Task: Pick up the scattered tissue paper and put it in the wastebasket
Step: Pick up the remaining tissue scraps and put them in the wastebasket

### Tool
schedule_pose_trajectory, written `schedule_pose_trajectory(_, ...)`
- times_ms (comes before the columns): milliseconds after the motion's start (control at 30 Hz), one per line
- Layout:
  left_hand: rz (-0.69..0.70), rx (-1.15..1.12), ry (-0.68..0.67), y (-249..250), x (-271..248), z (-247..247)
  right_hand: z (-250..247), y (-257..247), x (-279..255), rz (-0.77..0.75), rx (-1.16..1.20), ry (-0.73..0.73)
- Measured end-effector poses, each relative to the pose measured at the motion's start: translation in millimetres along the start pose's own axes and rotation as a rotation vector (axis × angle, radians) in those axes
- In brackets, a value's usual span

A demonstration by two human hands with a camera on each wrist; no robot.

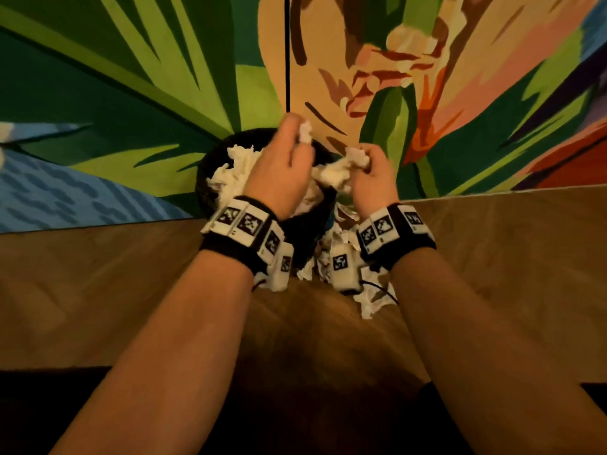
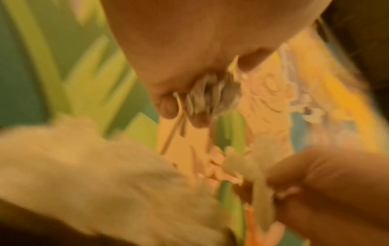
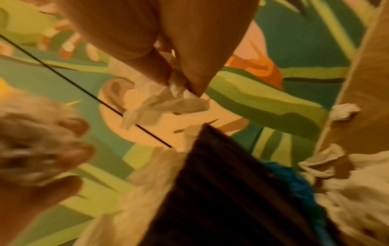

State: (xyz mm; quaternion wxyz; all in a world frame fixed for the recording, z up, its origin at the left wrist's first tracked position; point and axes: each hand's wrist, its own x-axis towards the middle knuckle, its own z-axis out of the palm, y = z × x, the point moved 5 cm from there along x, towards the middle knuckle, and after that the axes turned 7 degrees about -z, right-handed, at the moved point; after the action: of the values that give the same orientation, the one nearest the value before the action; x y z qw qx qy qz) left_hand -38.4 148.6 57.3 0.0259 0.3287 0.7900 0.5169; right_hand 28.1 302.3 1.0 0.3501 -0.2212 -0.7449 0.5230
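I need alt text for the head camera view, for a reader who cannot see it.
Two bare hands, left hand and right hand, each hold crumpled white tissue paper above a dark round wastebasket already piled with tissue. More tissue pieces lie on the wooden floor beside a colourful leaf-patterned rug.

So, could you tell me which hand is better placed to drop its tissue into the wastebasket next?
Probably the left hand: it holds its wad over the wastebasket, while the right hand sits past the rim.

left wrist view blurred, wastebasket (image 1: 210, 172) mostly hidden behind hands
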Motion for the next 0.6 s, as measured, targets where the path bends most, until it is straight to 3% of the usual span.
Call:
schedule_pose_trajectory(100,-0.141,0.132,-0.044,-27.5,5.8,-20.6,19.2,-24.9,-3.5,-0.120,0.102,0.041)
schedule_pose_trajectory(167,-0.217,0.243,-0.134,-47.6,2.7,-24.9,30.6,-26.8,-11.3,-0.144,0.133,-0.015)
schedule_pose_trajectory(300,-0.302,0.398,-0.257,-76.6,-1.3,-29.2,44.7,-7.4,-24.6,-0.211,-0.358,-0.271)
schedule_pose_trajectory(367,-0.289,0.502,-0.239,-82.8,2.3,-35.4,50.3,-2.9,-30.2,-0.347,-0.540,-0.398)
schedule_pose_trajectory(467,-0.257,0.575,-0.147,-85.1,8.6,-45.6,55.2,-0.8,-37.0,-0.449,-0.653,-0.469)
schedule_pose_trajectory(600,-0.342,0.544,-0.192,-91.4,7.9,-42.0,62.5,-0.3,-40.8,-0.466,-0.829,-0.561)
